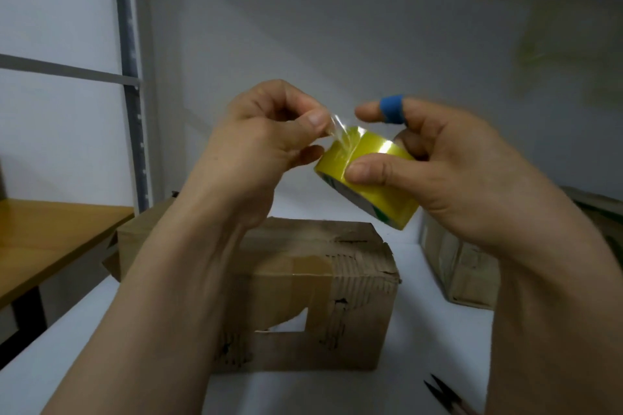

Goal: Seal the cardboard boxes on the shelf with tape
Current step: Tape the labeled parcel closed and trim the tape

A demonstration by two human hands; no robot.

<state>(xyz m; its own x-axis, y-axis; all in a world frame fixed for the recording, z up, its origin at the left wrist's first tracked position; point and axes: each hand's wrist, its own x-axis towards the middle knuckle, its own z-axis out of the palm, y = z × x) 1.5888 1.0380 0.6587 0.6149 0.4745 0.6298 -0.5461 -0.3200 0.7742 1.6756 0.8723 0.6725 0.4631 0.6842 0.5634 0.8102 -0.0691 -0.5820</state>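
Note:
A roll of clear yellowish tape point(374, 175) is held in the air above the shelf. My right hand point(448, 165) grips the roll, thumb on its outer face, with a blue band on the index finger. My left hand point(266, 141) pinches the loose tape end point(338, 131), lifted a little off the roll. Below stands a worn cardboard box point(323, 290) with old tape across its top and a cut-out in its front. A second cardboard box point(462, 266) sits at the right, partly hidden by my right forearm.
The boxes stand on a white shelf board point(438, 347) with a grey back wall. Dark scissors tips point(445, 396) lie near the front right. A metal shelf upright point(133, 84) rises at the left, with a wooden table point(43, 239) beyond it.

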